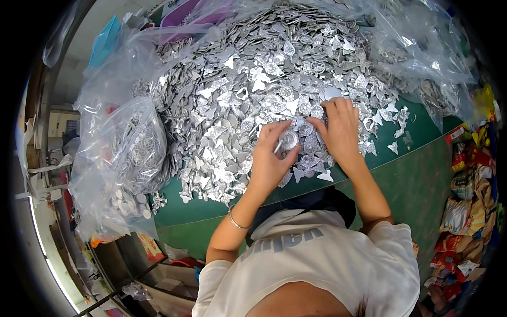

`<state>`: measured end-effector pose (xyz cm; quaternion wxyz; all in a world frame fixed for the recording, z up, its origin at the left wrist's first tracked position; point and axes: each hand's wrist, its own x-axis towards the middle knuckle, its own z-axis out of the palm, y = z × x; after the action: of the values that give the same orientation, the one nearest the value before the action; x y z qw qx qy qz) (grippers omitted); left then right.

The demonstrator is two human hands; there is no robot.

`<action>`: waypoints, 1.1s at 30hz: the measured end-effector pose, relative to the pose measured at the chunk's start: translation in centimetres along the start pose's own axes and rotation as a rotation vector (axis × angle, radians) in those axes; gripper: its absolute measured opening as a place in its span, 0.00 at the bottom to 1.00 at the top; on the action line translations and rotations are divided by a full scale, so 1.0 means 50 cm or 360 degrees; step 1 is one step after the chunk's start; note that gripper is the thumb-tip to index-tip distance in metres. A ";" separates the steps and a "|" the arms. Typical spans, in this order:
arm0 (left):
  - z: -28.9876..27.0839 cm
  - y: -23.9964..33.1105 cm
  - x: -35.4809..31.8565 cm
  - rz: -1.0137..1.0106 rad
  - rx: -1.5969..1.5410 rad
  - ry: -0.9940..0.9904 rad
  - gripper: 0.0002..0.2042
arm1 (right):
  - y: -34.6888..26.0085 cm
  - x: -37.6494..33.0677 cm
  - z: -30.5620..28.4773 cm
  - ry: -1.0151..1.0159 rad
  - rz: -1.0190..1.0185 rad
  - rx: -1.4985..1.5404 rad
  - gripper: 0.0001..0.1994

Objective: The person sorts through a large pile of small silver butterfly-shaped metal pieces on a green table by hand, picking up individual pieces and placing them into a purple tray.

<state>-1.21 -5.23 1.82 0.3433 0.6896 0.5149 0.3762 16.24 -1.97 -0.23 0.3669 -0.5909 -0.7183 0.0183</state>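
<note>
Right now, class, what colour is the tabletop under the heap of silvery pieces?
The tabletop is dark green, showing best in the head view.

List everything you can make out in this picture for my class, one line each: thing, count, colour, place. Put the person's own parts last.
metal pieces: too many to count, silver-grey, heaped on the table
table: one, green, under the heap
plastic bags: at least two, clear, left and right of the heap
plastic piece: one, light blue, upper left
tray-like object: one, purple, top edge, partly covered
packages: many, mostly red, yellow and brown, right edge
open box: at least one, brownish-grey, lower left
bracelet: one, silver, left wrist
T-shirt: one, white, on the person
left hand: one, bare, at the heap's near side
right hand: one, bare, on the heap
</note>
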 end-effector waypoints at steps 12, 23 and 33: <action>0.022 0.034 -0.010 -0.1236 -0.2251 -0.0147 0.21 | 0.040 -0.048 -0.057 -0.0161 0.1289 0.2684 0.13; -0.019 -0.010 0.014 -0.0041 -0.0260 -0.0097 0.24 | 0.084 -0.044 -0.104 -0.0091 0.1036 0.1801 0.13; -0.006 -0.003 0.031 0.0208 -0.0008 -0.0094 0.25 | 0.063 -0.029 -0.086 -0.0428 0.0011 -0.0110 0.09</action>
<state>-1.25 -3.70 2.10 0.3347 0.7317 0.4575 0.3786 21.27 -4.04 0.71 0.2467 -0.5979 -0.7591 0.0738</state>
